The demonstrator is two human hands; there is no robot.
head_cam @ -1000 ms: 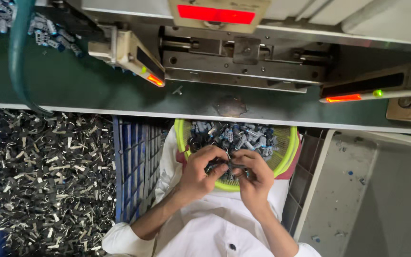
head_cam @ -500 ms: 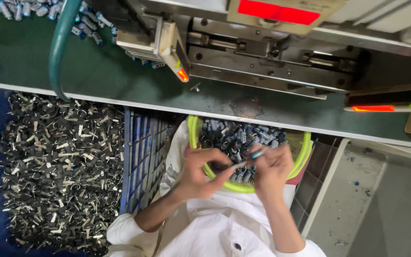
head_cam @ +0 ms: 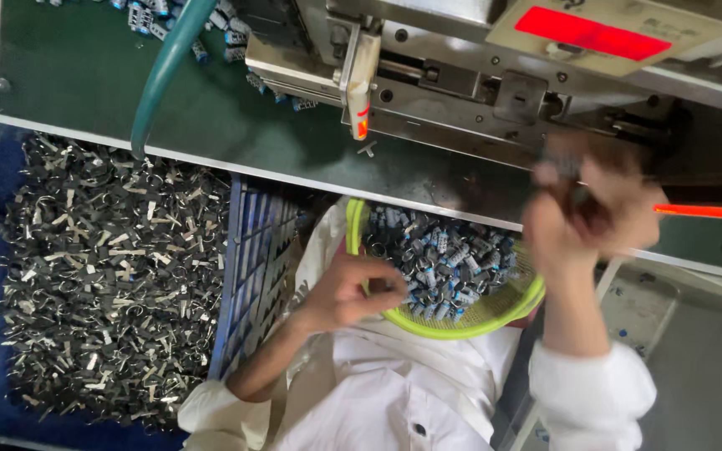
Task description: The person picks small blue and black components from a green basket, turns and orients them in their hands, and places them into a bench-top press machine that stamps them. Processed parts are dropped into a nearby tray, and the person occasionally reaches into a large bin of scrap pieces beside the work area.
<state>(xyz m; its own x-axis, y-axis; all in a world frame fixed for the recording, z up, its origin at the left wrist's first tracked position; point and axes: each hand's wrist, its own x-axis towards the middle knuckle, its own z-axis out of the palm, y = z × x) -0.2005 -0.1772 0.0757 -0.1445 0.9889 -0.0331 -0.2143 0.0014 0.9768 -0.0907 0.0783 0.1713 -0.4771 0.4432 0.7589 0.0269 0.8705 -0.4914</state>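
Observation:
A round yellow-green basket [head_cam: 353, 219] rests on my lap, full of small blue and grey parts [head_cam: 449, 259]. My left hand [head_cam: 348, 288] reaches into the left side of the basket with its fingers curled on the parts there. My right hand [head_cam: 591, 209] is raised in front of the grey machine [head_cam: 461, 83], blurred by motion, its fingers closed around a small dark part that I cannot make out clearly.
A dark green bench top [head_cam: 85, 75] runs across the top, with a green hose [head_cam: 165, 71] and loose blue parts on it. A blue crate [head_cam: 248, 276] of dark metal clips [head_cam: 102, 276] sits at the left. An orange lamp [head_cam: 695, 211] glows at the right.
My right hand has lifted out of the basket and up to the machine with a part in it. My left hand stays in the basket. The view has shifted left.

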